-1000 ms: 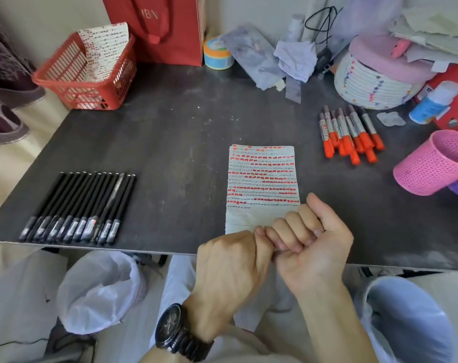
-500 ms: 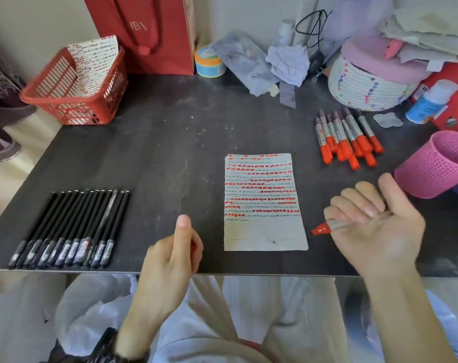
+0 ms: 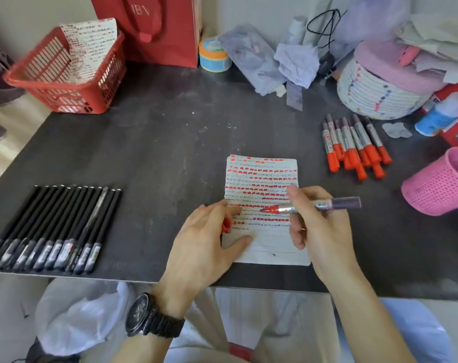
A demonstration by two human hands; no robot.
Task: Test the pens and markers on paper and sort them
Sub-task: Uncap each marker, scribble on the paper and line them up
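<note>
A lined sheet of paper (image 3: 262,176) with rows of red marks lies on the dark table (image 3: 157,142). My right hand (image 3: 319,226) grips an uncapped red marker (image 3: 324,204), with its tip on the paper near the middle rows. My left hand (image 3: 206,244) rests on the paper's left edge and holds the red cap (image 3: 226,224) under its fingers. A row of black pens (image 3: 54,226) lies at the left. Several capped red markers (image 3: 353,145) lie at the right.
A red basket (image 3: 65,74) with marked paper stands back left, a red bag (image 3: 149,27) behind it. At the right are a pink mesh cup (image 3: 440,182), a woven box (image 3: 380,85) and a glue bottle (image 3: 442,113). Plastic-lined bins sit below the table edge.
The two hands pulled apart and uncapped the marker. Then both moved forward onto the paper, the left with the cap, the right bringing the marker tip down.
</note>
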